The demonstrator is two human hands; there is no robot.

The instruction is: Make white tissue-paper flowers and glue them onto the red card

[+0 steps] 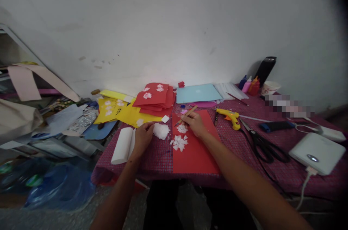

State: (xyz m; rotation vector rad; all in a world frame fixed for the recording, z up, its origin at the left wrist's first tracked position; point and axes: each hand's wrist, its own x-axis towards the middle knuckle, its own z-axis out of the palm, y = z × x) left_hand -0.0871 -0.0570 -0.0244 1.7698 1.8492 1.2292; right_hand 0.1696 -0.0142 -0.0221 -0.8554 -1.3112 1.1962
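My right hand (193, 123) is closed around a thin wooden paintbrush (189, 112), its dark tip pointing down and left. Under that hand lies a red sheet of paper (199, 157) bearing two white tissue-paper flowers; the nearer flower (179, 143) is fully visible, and the farther one (181, 128) is partly behind my fingers. My left hand (144, 135) rests at the edge of a pile of white tissue pieces (161, 131), fingers bent together; whether they pinch a piece cannot be seen. Beside the left wrist is a white paper roll (123, 146).
Red sheets with flowers (156, 95) are stacked behind, beside yellow sheets (145, 116) and a light blue folder (198, 94). To the right lie a yellow glue gun (230, 116), black scissors (262, 146), a white power bank (317, 153) and cables. A black bottle (266, 70) stands against the wall.
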